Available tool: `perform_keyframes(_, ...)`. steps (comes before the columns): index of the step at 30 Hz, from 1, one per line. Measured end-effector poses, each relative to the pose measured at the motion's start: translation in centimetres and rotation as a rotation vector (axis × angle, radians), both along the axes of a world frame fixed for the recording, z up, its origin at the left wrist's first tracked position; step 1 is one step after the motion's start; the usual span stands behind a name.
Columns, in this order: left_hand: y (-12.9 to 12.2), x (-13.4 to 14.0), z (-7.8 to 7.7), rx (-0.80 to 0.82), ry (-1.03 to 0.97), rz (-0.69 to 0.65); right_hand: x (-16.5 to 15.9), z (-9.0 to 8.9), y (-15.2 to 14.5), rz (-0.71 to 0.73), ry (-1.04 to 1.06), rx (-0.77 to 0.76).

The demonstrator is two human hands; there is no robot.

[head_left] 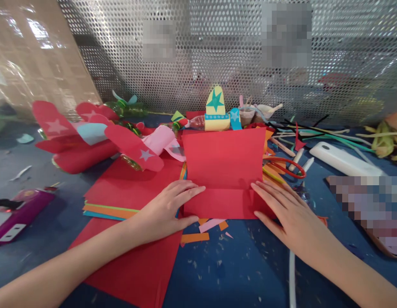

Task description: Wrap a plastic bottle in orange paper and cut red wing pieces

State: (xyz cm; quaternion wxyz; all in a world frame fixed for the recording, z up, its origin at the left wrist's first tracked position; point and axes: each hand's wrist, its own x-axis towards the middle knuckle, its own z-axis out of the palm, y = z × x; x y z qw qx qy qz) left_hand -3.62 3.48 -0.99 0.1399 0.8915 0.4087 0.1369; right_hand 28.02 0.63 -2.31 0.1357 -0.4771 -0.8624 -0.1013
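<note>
A sheet of red paper (224, 160) lies in front of me, with its near edge folded over into a strip (225, 203). My left hand (174, 207) rests on the strip's left end, fingers stretched out along the fold and the thumb apart at the near edge. On the other end lies my right hand (286, 209), its fingers extended flat and its thumb also apart near the edge. Under my left forearm is a stack of coloured paper (111, 184), red on top. The right end of the strip is partly hidden by my right hand.
Paper-covered toy planes (85, 145) and a bottle craft with a yellow star fin (216, 107) stand behind. Red-handled scissors (291, 166), a white glue gun-like object (344, 158) and a phone (371, 214) lie right. A purple device (23, 214) sits left. Paper scraps (195, 238) lie near.
</note>
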Motion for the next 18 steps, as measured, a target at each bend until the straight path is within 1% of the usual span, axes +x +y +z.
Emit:
perform_keyframes(4,0.05,0.15,0.11,-0.038,-0.028,0.029,0.16,-0.46,0.12,-0.043,-0.019,-0.035)
perform_keyframes(7,0.25,0.33,0.15,-0.061,-0.073,0.070,0.07,-0.47,0.12,-0.054,-0.030,-0.036)
perform_keyframes(10,0.51,0.48,0.02,-0.062,-0.112,0.085,0.01,-0.39,0.11,-0.065,-0.039,-0.032)
perform_keyframes(12,0.61,0.49,-0.20,-0.044,-0.103,0.077,0.02,-0.40,0.11,-0.073,-0.030,-0.023)
perform_keyframes(15,0.62,0.44,-0.48,-0.014,-0.080,0.071,0.01,-0.41,0.10,-0.089,0.032,-0.017)
perform_keyframes(18,0.54,0.41,-0.33,-0.020,-0.081,0.073,-0.15,0.08,0.01,-0.097,0.145,-0.048)
